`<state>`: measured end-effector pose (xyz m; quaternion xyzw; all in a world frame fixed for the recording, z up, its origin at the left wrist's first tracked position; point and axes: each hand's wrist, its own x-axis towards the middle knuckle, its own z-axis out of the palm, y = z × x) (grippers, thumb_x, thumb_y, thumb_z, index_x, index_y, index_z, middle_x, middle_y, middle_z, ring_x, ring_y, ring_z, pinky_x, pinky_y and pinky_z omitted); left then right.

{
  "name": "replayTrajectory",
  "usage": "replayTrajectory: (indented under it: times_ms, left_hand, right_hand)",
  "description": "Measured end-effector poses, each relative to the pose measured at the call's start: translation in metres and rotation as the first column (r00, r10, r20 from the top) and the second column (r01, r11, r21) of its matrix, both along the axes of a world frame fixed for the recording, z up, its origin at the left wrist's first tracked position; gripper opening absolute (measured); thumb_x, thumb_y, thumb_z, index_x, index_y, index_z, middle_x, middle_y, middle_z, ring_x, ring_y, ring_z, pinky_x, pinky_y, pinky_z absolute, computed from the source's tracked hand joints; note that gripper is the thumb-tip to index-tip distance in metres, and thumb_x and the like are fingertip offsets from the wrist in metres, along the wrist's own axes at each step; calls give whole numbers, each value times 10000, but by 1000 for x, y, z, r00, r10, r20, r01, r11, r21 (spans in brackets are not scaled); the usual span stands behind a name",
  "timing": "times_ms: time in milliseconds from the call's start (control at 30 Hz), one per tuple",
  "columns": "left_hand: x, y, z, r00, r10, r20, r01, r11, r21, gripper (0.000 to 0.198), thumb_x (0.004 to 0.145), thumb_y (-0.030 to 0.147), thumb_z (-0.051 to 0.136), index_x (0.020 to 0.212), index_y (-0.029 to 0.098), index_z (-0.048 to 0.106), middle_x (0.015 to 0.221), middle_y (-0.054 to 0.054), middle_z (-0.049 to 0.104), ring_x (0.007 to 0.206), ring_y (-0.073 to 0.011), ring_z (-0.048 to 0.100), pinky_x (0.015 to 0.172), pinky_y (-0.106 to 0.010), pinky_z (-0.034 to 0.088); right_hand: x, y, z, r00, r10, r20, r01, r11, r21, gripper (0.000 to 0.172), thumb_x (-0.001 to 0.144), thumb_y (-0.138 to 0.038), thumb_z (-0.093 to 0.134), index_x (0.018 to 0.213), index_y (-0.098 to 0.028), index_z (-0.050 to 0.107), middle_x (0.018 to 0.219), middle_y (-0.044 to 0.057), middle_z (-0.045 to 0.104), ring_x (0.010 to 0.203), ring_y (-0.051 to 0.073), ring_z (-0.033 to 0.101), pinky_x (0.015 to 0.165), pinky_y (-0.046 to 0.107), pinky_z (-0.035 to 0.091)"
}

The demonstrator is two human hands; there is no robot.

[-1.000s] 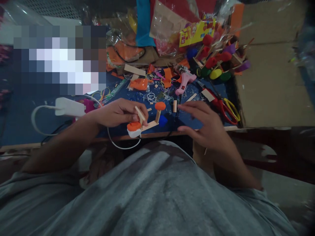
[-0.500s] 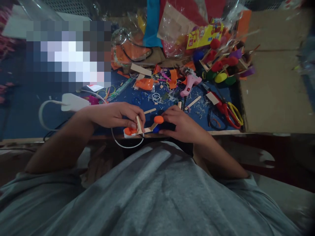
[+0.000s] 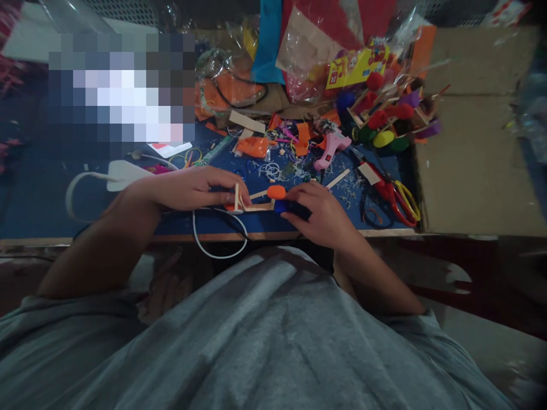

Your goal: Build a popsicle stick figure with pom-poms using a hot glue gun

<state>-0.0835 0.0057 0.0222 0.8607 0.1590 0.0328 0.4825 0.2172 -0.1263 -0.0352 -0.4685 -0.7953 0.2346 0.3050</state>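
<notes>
A small frame of wooden sticks (image 3: 252, 204) with an orange cap (image 3: 276, 192) and a blue cap (image 3: 281, 206) on its ends lies low over the blue table (image 3: 38, 199). My left hand (image 3: 194, 188) is closed on the frame's left end, fingers pinching an upright stick. My right hand (image 3: 318, 210) is closed on the right end, by the orange and blue caps.
A pink glue gun (image 3: 330, 149), red-and-yellow scissors (image 3: 395, 196), rubber bands, orange scraps and loose sticks litter the table. Finished stick-and-cap pieces (image 3: 391, 117) are piled at the back right beside a cardboard sheet (image 3: 474, 154). A white charger (image 3: 123, 174) with its cable lies at the left.
My right hand came in from open air and closed on the frame's right end. Both hands then moved the frame a little forward and down onto the table.
</notes>
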Motion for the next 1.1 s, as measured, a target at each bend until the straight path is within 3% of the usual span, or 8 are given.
replayTrajectory:
  times_ms: [167, 267, 367, 533, 900, 1100]
  left_hand:
    - [-3, 3, -8, 995, 87, -53, -80, 991, 111, 422, 1010, 551, 729, 1290, 242, 790, 1301, -119, 797, 1193, -252, 774, 1048, -334, 604]
    - [0, 0, -16, 990, 136, -38, -127, 977, 170, 485, 951, 593, 784, 1254, 215, 790, 1305, -117, 794, 1195, -251, 764, 1070, -339, 588]
    - [5, -7, -26, 968, 249, 14, -245, 937, 249, 454, 919, 616, 805, 1143, 222, 805, 1186, -76, 820, 1091, -232, 777, 1010, -334, 590]
    - [13, -25, -40, 917, 385, 110, -398, 852, 339, 285, 945, 511, 788, 990, 229, 791, 1040, -48, 826, 968, -232, 778, 898, -352, 578]
    - [19, -39, -49, 855, 488, 174, -516, 769, 378, 339, 912, 531, 827, 1073, 233, 800, 1037, -47, 830, 922, -227, 773, 820, -335, 564]
    - [21, -41, -52, 816, 539, 208, -575, 724, 381, 332, 942, 562, 788, 983, 232, 800, 999, -43, 828, 826, -193, 730, 753, -319, 531]
  right_hand:
    - [3, 6, -1, 992, -115, 43, 114, 993, 31, 196, 987, -293, 744, 1168, -229, 786, 1156, 116, 794, 1067, 332, 702, 995, 542, 565]
    - [2, 8, -5, 989, -135, 59, 131, 989, 64, 204, 1001, -287, 733, 1175, -199, 792, 1149, 127, 797, 1064, 330, 701, 1005, 538, 558]
    - [0, 9, -9, 984, -157, 81, 151, 985, 81, 212, 1003, -276, 731, 1184, -185, 795, 1154, 136, 796, 1079, 341, 689, 1008, 544, 557]
    - [0, 8, -14, 979, -171, 114, 158, 981, 112, 232, 1013, -274, 718, 1210, -173, 788, 1141, 137, 794, 1068, 339, 684, 1000, 536, 561]
    - [-4, 15, -8, 983, -137, 125, 133, 990, 42, 248, 941, -284, 788, 1167, -189, 753, 1201, 138, 786, 1142, 363, 661, 1088, 567, 524]
    - [-7, 20, -7, 979, -121, 164, 113, 992, 60, 257, 954, -285, 806, 1184, -177, 768, 1172, 145, 784, 1118, 356, 669, 1057, 546, 550]
